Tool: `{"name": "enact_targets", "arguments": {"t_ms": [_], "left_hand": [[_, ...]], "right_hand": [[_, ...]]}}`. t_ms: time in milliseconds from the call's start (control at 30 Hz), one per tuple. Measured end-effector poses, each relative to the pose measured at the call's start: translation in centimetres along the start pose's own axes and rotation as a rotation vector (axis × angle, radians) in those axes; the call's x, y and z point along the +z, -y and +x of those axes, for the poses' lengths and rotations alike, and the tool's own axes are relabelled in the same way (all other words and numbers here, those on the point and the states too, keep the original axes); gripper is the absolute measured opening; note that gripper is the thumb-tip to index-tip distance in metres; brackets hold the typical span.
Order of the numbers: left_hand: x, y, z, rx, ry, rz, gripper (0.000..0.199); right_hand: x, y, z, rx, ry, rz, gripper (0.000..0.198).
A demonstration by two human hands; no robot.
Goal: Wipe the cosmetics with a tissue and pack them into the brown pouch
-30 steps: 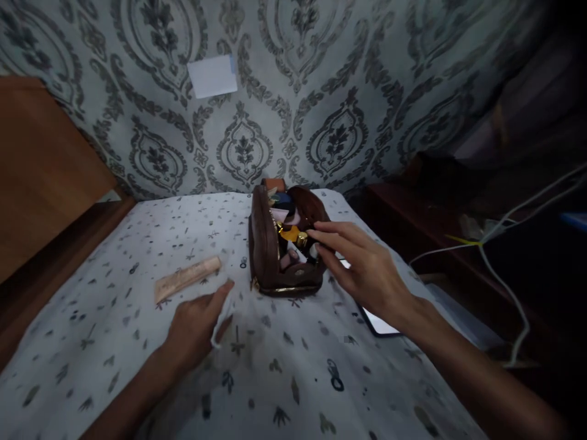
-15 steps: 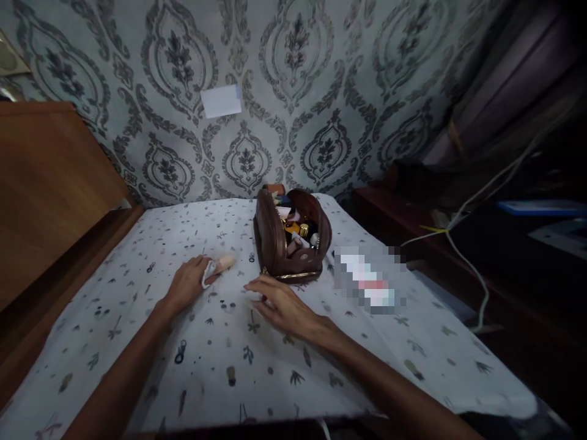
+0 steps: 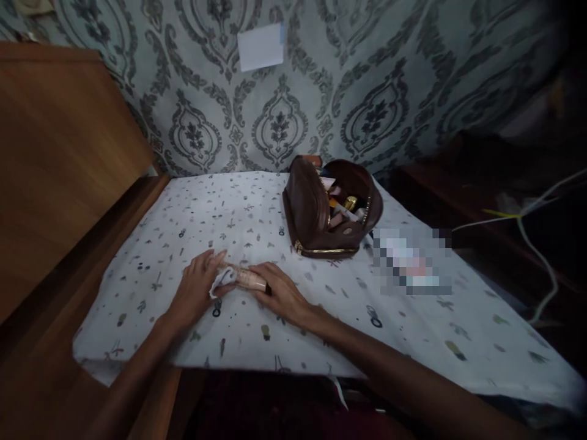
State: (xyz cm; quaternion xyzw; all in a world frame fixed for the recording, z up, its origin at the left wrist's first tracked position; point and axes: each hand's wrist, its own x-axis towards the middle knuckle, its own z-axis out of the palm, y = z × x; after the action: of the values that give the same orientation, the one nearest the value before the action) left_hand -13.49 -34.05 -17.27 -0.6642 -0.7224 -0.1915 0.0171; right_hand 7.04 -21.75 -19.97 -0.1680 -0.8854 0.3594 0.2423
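Between my two hands, low over the table, lies a small beige cosmetic tube or bottle (image 3: 250, 280) with a dark end. My left hand (image 3: 198, 285) closes around its left end and also holds a crumpled white cloth or tissue (image 3: 224, 281) against it. The fingers of my right hand (image 3: 285, 296) close on the dark right end. Beyond them stands an open brown zip pouch (image 3: 306, 198), packed with several small cosmetics, among them a gold-capped item (image 3: 351, 203).
A patterned white cloth covers the table (image 3: 220, 214). A blurred-out item (image 3: 410, 260) lies right of the pouch. A wooden cabinet (image 3: 68, 122) stands at the left, papered wall (image 3: 206, 91) behind. A white cable (image 3: 545, 269) hangs at the right.
My right hand has come to the tube and closed on its dark end. The tube and cloth stay in my left hand. The view has shifted, so the pouch appears farther right.
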Motion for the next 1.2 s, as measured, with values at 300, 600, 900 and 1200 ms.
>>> {"name": "enact_targets", "arguments": {"t_ms": [300,600,900,1200], "left_hand": [[0.6,-2.2,-4.1,0.093,-0.228,-0.116,0.057],[2.8,-8.3,0.5,0.078,0.007,0.194,0.043],[0.0,-2.2,1.2,-0.415,0.184,0.29,0.052],[-0.6,-0.7,-0.1,-0.422,0.177,0.25,0.053]], "right_hand": [[0.6,-1.5,-0.8,0.059,-0.094,0.015,0.063],[0.5,-1.4,-1.0,0.108,-0.148,-0.029,0.048],[0.3,-0.9,-0.7,0.115,-0.141,-0.065,0.036],[-0.1,-0.3,-0.5,0.054,-0.098,-0.06,0.021]]}}
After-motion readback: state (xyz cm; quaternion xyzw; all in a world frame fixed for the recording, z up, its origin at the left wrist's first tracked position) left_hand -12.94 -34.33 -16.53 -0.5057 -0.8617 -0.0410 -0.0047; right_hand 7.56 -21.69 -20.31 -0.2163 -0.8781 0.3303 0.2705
